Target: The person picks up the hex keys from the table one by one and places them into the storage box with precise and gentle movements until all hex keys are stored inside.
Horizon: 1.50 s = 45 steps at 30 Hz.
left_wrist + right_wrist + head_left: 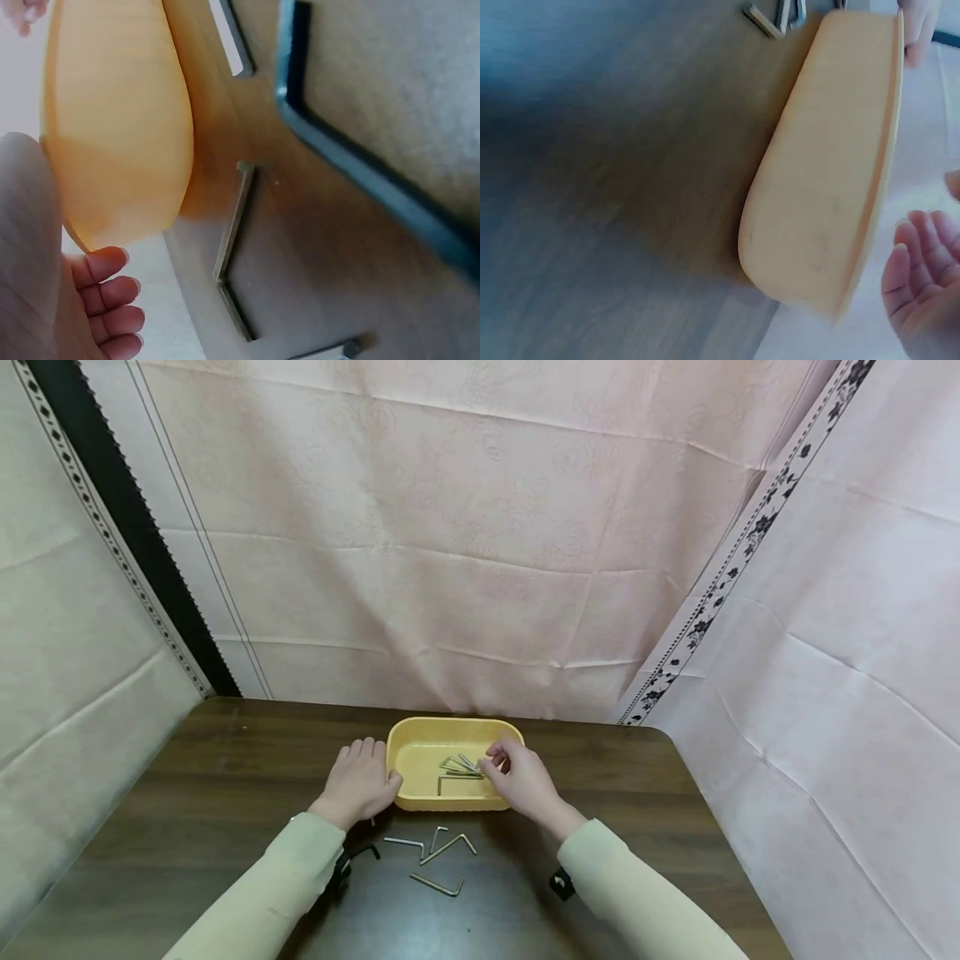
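Several hex keys (459, 768) are already lying in the yellow tray (417, 758), bunched toward its right half, while four silver ones (438, 860) are still waiting on the bench (225, 777) just in front of it, so the sorting is looking roughly half done. A larger black key (362, 852) is also sitting on the bench beside the left sleeve (285, 877).

The right hand (517, 777) is reaching over the tray's right rim, its grip pinched thumb-to-fingertip at the pile; whether a key is actually between the fingertips is too small to tell. The longest key inside the tray is lying with its long arm running left to right, parallel to the near wall, its short leg turned toward the person. The tray itself is sitting flat, long axis crosswise to the person.

The left hand (360, 781) is resting against the tray's left wall, fingers relaxed and spread along it, steadying rather than clutching. In the left wrist view one silver key (234, 247) is lying bent-side-in close to the tray's base.

Pink cloth (480, 527) is hanging behind and beside the bench.
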Available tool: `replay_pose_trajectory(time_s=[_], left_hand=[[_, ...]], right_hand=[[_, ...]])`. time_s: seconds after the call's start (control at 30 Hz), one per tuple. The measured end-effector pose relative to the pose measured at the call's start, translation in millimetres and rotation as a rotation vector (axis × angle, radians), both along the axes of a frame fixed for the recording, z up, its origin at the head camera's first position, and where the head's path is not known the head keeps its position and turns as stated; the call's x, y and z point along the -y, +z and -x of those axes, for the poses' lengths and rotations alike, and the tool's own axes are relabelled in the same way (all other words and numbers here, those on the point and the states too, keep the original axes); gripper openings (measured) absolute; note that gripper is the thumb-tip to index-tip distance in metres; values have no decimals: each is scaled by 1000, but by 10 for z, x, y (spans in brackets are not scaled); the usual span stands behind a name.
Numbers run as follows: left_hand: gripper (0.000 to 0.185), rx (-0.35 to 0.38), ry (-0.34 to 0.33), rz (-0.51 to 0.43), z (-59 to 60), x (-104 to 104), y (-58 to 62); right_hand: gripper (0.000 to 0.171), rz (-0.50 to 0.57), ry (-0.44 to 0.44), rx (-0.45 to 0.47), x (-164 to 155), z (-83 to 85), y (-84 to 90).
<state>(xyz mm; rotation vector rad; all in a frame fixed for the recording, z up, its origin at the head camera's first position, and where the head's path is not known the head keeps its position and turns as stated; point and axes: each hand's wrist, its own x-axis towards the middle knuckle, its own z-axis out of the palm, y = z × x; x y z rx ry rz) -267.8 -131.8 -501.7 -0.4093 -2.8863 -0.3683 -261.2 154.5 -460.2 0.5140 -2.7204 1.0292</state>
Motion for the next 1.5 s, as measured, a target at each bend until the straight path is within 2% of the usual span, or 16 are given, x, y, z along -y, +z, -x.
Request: replay_pose_trajectory(time_s=[0.17, 0.3, 0.43, 0.6, 0.73, 0.9, 0.97, 1.27, 1.5], left_hand=[[34, 39, 10, -5, -5, -4, 2], [34, 73, 11, -15, -4, -18, -8], [36, 89, 5, -16, 0, -36, -2], [35, 98, 8, -20, 4, -47, 6], [36, 112, 8, -33, 4, -48, -1], [36, 120, 6, -47, -3, -46, -3], [35, 122, 4, -51, -6, -45, -4], [36, 145, 10, -67, -8, -47, -27], [35, 160, 8, -81, -4, -40, -6]], right_hand=[[22, 45, 141, -31, -29, -247, 12], [26, 23, 284, -35, -15, -450, -81], [34, -94, 397, -29, -4, -622, -235], [43, -238, 477, 14, 27, -730, -370], [46, -326, 514, 59, 63, -779, -437], [44, -374, 557, -6, 120, -824, -512], [44, -378, 561, -25, 141, -830, -535], [45, -404, 539, 7, 191, -845, -589], [34, -389, 520, 0, 198, -831, -592]])
